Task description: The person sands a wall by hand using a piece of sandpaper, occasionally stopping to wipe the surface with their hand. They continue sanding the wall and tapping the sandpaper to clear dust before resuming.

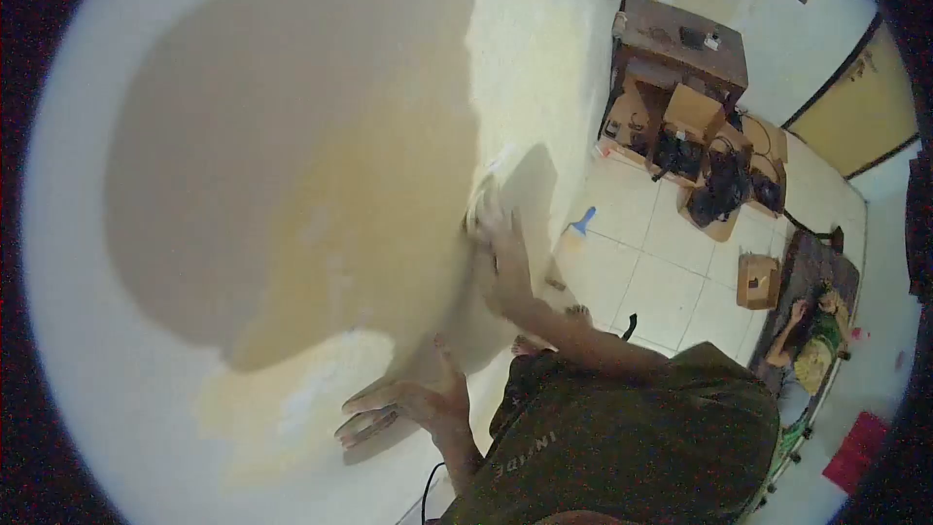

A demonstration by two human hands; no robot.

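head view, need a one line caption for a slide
Seen from above, one hand rubs a pale wall while the other hand lies flat against it, tiled floor beneath.

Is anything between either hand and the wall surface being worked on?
Nothing visible is. The right hand presses what looks like a pale pad, too blurred to identify, straight against the wall. The left hand lies flat on the wall lower down.

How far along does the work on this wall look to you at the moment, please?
A large patch of the wall already looks darker and tan, seemingly rubbed or sanded. In hand: the right hand presses a pale pad or cloth, hard to make out, at that patch's edge, while the left hand lies flat on the wall lower down. The pale surface around the patch looks untouched.
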